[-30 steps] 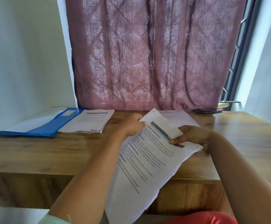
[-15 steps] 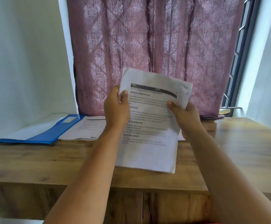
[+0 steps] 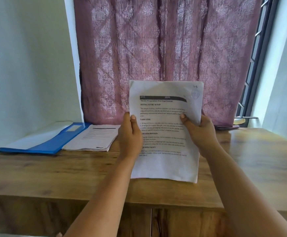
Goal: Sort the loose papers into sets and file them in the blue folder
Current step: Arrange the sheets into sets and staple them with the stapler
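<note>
A printed paper set [image 3: 165, 106] stands upright above the wooden desk [image 3: 70, 171], its text facing me. My left hand [image 3: 129, 135] grips its left edge, thumb on the front. My right hand [image 3: 199, 132] grips the right edge the same way. The blue folder [image 3: 50, 142] lies open flat at the desk's back left, with a white sheet showing inside it. A stack of printed papers [image 3: 94, 139] rests on the desk against the folder's right side, to the left of my left hand.
A mauve patterned curtain [image 3: 156, 57] hangs behind the desk. White walls close in on the left and right. A barred window frame [image 3: 255, 74] runs down the right side, with a small object on its sill.
The paper set rose from a tilted, low position over the desk edge to upright in front of me. Both hands shifted to grip its side edges and straightened it.
</note>
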Demonstrator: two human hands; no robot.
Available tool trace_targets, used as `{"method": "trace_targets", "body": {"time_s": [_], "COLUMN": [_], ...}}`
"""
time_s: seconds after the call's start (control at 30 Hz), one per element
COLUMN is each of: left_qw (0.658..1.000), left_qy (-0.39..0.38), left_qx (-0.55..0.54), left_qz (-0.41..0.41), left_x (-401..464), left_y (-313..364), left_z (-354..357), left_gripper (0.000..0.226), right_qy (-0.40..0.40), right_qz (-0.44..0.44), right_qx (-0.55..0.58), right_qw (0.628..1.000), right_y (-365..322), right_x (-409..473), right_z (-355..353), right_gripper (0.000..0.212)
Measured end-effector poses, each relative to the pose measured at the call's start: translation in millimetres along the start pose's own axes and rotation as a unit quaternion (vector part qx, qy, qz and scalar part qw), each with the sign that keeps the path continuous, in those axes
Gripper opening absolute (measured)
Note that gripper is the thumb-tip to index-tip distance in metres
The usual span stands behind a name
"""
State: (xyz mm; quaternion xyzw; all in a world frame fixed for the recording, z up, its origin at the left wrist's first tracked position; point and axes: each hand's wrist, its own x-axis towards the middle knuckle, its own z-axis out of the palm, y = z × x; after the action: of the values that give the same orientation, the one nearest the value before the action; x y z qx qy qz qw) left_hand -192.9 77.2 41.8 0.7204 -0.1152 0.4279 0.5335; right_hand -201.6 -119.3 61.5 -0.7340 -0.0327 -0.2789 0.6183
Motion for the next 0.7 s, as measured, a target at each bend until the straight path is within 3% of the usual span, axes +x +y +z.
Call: {"method": "trace_targets", "body": {"time_s": [0.13,0.23,0.37,0.57,0.7], "left_qw": [0.992,0.987,0.967,0.919,0.896], "left_qy": [-0.097,-0.128,-0.174,-0.209,-0.235], "left_qx": [0.082,0.089,0.023,-0.043,-0.020], "left_qz": [-0.025,-0.040,-0.182,-0.332,-0.376], "left_x": [8.6,10.7,2.3,-36.0,-42.7], "left_y": [-8.4,-16.3,-34.8,-48.5,-62.1], "left_z": [-8.8,-12.9,-10.5,-2.8,-1.5], "left_gripper": [0.025,0.028,0.033,0.030,0.031], "right_qy": [-0.036,-0.087,-0.111,-0.015,-0.035], "right_qz": [0.058,0.085,0.123,0.087,0.171], "right_qx": [-0.005,0.010,0.035,-0.188,-0.225], "right_qw": [0.998,0.993,0.986,0.978,0.959], "right_y": [6.0,1.6,10.7,63.3,89.5], "right_x": [4.4,7.5,17.0,15.4,12.0], "right_z": [-6.6,-15.5,-21.9,-1.7,4.8], "right_gripper": [0.037,0.036,0.033,0.034,0.037]}}
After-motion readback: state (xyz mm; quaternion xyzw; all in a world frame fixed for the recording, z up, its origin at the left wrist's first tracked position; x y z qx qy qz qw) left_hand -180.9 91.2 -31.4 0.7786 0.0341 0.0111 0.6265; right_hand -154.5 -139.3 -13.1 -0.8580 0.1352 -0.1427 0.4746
